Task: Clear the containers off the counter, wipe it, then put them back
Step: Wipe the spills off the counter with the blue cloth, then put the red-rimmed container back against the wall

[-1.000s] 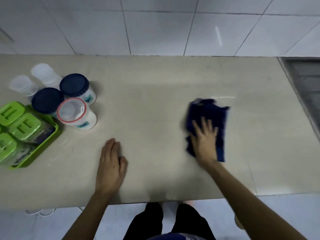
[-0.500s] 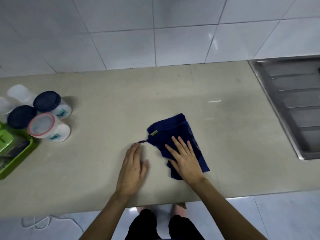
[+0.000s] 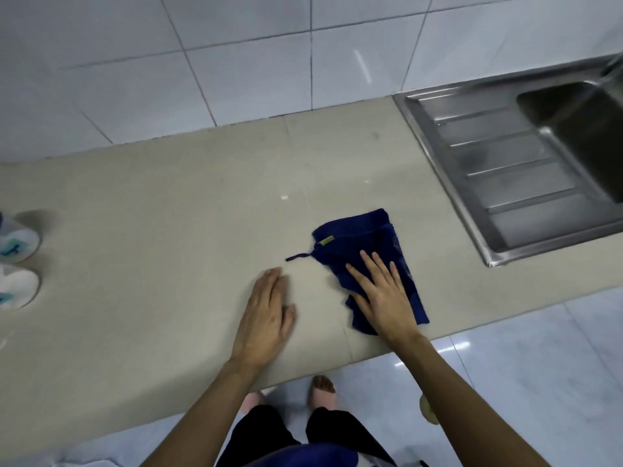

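Observation:
A dark blue cloth (image 3: 358,238) lies crumpled on the beige counter (image 3: 161,230), right of centre and near the front edge. My right hand (image 3: 381,298) presses flat on the cloth's near half, fingers spread. My left hand (image 3: 266,315) rests palm down on the bare counter just left of the cloth, holding nothing. Two white containers (image 3: 17,244) (image 3: 16,288) with teal labels show at the far left edge, mostly cut off.
A steel sink (image 3: 573,136) with a ribbed draining board (image 3: 505,176) is set into the counter at the right. White wall tiles (image 3: 253,69) run along the back. The counter's front edge (image 3: 337,364) is close to my body, with the tiled floor below.
The cloth under my right hand slid left across the counter towards my left hand. The view has swung right: the containers and green tray have slipped off to the left and the sink has come in.

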Available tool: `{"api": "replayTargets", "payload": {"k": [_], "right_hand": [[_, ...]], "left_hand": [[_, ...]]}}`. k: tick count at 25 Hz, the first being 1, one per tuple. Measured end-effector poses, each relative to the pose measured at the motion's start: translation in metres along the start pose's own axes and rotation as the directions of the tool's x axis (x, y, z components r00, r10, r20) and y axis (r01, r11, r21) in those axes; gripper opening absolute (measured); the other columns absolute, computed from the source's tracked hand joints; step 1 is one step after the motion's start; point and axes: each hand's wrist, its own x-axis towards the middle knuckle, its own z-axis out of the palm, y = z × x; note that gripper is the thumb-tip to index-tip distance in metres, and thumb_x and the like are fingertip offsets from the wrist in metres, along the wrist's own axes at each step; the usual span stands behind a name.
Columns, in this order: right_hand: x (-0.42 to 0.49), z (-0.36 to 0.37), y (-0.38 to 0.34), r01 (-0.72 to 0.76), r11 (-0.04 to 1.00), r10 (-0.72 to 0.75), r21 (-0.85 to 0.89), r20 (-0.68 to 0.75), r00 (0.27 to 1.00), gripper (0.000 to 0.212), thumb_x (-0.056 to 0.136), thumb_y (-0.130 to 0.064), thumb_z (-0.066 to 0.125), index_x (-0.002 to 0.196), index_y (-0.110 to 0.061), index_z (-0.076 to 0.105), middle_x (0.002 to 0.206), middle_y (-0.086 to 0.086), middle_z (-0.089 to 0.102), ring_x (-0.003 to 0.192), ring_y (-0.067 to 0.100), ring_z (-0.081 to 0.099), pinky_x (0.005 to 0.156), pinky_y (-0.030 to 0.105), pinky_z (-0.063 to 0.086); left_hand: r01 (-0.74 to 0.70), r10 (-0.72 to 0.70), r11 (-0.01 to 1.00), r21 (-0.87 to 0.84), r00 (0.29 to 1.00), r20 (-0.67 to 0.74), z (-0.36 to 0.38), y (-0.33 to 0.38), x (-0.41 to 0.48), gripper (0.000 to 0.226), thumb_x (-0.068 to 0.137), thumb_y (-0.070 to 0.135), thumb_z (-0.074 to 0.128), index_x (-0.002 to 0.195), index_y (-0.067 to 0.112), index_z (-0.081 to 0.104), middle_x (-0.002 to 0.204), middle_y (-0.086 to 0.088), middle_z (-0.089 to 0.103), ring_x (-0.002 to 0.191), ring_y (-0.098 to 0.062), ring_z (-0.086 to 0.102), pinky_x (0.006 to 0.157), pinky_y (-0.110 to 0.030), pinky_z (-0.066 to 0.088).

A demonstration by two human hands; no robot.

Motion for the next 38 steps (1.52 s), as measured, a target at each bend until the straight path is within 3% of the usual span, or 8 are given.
{"api": "replayTargets", "payload": {"k": [8,12,14,18,22,25,31,38], "right_hand": [[-0.011,-0.018,0.032,-0.071,0.977,0.095,-0.202,0.112,0.989,0.073,0.082,-0.077,0.019,0.146,-0.047,-0.001,0.161,0.007,-0.003,0.146,0.039,-0.007,0.11,0.065,-0.004],[-0.011,-0.021,0.027,-0.075,0.968,0.1,-0.239,0.093,0.991,0.075,0.083,-0.074,0.021,0.148,-0.041,0.007,0.16,0.012,0.003,0.145,0.041,0.001,0.109,0.066,0.001],[-0.011,-0.021,0.01,-0.073,0.978,0.07,-0.195,-0.021,0.997,0.064,0.091,-0.057,0.026,0.147,-0.027,0.026,0.157,0.018,0.019,0.144,0.041,0.014,0.111,0.065,0.007],[0.016,0.019,-0.117,0.351,0.935,-0.355,-0.053,-0.141,0.924,0.034,0.091,-0.017,0.041,0.121,-0.008,0.054,0.136,0.019,0.052,0.126,0.037,0.048,0.107,0.049,0.033],[0.064,0.048,-0.278,0.507,0.847,-0.511,0.161,-0.017,0.859,0.029,0.083,-0.025,0.047,0.103,-0.015,0.065,0.114,0.007,0.067,0.105,0.027,0.064,0.091,0.035,0.051],[0.099,0.056,-0.383,0.549,0.793,-0.565,0.264,-0.019,0.825,0.041,0.08,-0.032,0.047,0.114,-0.015,0.061,0.12,0.008,0.063,0.111,0.027,0.061,0.094,0.038,0.051],[0.15,0.069,-0.54,0.342,0.779,-0.439,0.525,0.067,0.896,0.099,0.071,-0.048,0.071,0.149,-0.02,0.018,0.154,0.017,0.022,0.14,0.032,0.023,0.111,0.044,0.029],[0.165,0.087,-0.579,0.222,0.714,-0.185,0.664,-0.128,0.974,0.077,0.064,-0.031,0.082,0.132,-0.019,0.047,0.132,0.01,0.045,0.121,0.024,0.047,0.097,0.031,0.046]], "left_hand": [[0.027,-0.027,0.999,0.043,1.0,-0.005,0.002,-0.006,-0.01,0.055,0.094,0.033,0.037,0.138,0.002,0.042,0.148,-0.018,0.039,0.14,-0.027,0.026,0.118,-0.036,0.014],[0.141,-0.139,0.99,0.024,0.988,-0.073,-0.016,-0.043,-0.033,0.053,0.093,0.033,0.037,0.136,0.003,0.044,0.147,-0.018,0.04,0.139,-0.029,0.029,0.118,-0.037,0.015],[0.199,-0.198,0.98,-0.007,0.974,-0.108,-0.029,-0.068,-0.046,0.053,0.094,0.034,0.038,0.136,0.003,0.044,0.147,-0.017,0.04,0.138,-0.029,0.03,0.117,-0.038,0.017],[0.319,-0.319,0.947,-0.029,0.935,-0.156,-0.06,-0.135,-0.08,0.051,0.093,0.032,0.04,0.136,0.003,0.045,0.146,-0.018,0.042,0.137,-0.027,0.029,0.116,-0.036,0.019],[0.456,-0.453,0.889,-0.033,0.867,-0.207,-0.09,-0.218,-0.121,0.05,0.092,0.031,0.04,0.132,0.003,0.049,0.143,-0.018,0.045,0.135,-0.029,0.036,0.116,-0.037,0.02],[0.559,-0.555,0.827,-0.06,0.795,-0.247,-0.111,-0.282,-0.145,0.051,0.092,0.032,0.038,0.132,0.002,0.05,0.143,-0.018,0.045,0.135,-0.031,0.037,0.116,-0.039,0.021],[0.634,-0.634,0.766,-0.11,0.714,-0.298,-0.119,-0.344,-0.168,0.052,0.096,0.033,0.042,0.138,0.002,0.043,0.148,-0.017,0.039,0.14,-0.029,0.031,0.117,-0.041,0.021],[0.601,-0.604,0.789,-0.126,0.724,-0.334,-0.119,-0.341,-0.166,0.051,0.096,0.035,0.045,0.137,0.005,0.046,0.149,-0.014,0.041,0.141,-0.025,0.031,0.119,-0.035,0.016]]}}
